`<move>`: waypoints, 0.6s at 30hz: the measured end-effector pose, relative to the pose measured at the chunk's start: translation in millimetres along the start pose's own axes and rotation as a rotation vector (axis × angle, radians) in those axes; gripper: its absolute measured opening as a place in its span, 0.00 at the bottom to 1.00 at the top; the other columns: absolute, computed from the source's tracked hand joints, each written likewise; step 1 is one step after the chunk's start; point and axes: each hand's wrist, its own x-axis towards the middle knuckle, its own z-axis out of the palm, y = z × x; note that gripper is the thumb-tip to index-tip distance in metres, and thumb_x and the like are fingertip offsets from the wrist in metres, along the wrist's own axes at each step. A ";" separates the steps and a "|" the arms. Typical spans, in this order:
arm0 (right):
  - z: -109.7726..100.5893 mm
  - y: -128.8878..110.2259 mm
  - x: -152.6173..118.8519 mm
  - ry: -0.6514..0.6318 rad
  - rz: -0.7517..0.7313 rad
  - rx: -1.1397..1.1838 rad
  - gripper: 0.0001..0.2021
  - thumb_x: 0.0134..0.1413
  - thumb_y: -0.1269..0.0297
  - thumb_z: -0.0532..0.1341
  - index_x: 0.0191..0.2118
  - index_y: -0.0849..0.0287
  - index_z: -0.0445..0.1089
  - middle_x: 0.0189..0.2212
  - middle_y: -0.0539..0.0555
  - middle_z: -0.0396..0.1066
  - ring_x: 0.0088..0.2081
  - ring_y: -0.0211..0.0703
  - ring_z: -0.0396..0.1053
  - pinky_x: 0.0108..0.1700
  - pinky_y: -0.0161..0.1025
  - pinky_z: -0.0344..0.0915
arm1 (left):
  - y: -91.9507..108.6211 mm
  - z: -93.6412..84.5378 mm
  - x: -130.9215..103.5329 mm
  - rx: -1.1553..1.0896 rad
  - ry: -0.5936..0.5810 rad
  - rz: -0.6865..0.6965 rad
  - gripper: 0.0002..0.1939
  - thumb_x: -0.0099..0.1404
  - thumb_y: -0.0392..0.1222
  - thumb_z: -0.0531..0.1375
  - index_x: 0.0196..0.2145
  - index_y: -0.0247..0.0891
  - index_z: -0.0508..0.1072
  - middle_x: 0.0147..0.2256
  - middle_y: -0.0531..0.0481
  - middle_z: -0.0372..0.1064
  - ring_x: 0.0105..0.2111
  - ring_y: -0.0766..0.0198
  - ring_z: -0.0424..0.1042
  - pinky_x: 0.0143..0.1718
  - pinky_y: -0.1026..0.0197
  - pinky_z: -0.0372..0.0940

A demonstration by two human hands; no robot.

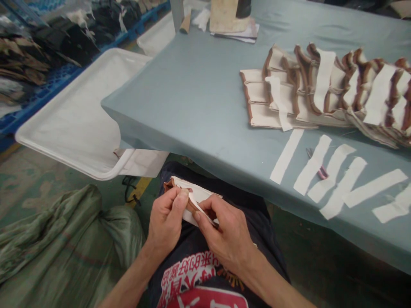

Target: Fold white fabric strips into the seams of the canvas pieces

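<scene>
Cream panel with brown edging (199,194), could be fabric or leather, can't really tell. It's folded, kinda bent rather than flat, partly covered up, and held at a slant over the dark-trousered lap (258,209).

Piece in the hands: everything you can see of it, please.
The piece is cream with brown edging and looks like fabric or leather; which, I can't tell. It is slanted, its upper edge dropping toward the image's right, with a brown strip curving between the hands. It is above the dark-clothed lap, off the table. Left hand and right hand pinch it, hiding parts.
</scene>
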 end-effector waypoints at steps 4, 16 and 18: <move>2.3 0.2 -1.3 0.064 0.050 0.025 0.11 0.64 0.63 0.61 0.29 0.56 0.66 0.23 0.46 0.68 0.24 0.37 0.65 0.30 0.36 0.57 | -10.6 14.5 -4.4 -0.141 0.113 -0.091 0.21 0.73 0.56 0.57 0.34 0.36 0.77 0.28 0.51 0.72 0.28 0.63 0.68 0.30 0.64 0.65; 10.4 13.8 -22.6 0.041 -0.068 0.291 0.14 0.65 0.69 0.63 0.29 0.55 0.60 0.25 0.43 0.60 0.27 0.35 0.58 0.33 0.36 0.54 | 13.1 -15.7 -4.7 0.229 -0.310 0.158 0.17 0.71 0.45 0.57 0.24 0.38 0.67 0.21 0.56 0.63 0.23 0.67 0.63 0.29 0.64 0.60; 13.5 14.1 -27.0 0.037 0.073 0.472 0.14 0.68 0.63 0.63 0.30 0.55 0.61 0.26 0.44 0.60 0.29 0.37 0.58 0.34 0.36 0.56 | 14.6 -6.0 -7.7 0.241 -0.222 0.205 0.16 0.71 0.44 0.56 0.24 0.38 0.66 0.21 0.57 0.60 0.22 0.68 0.60 0.26 0.64 0.57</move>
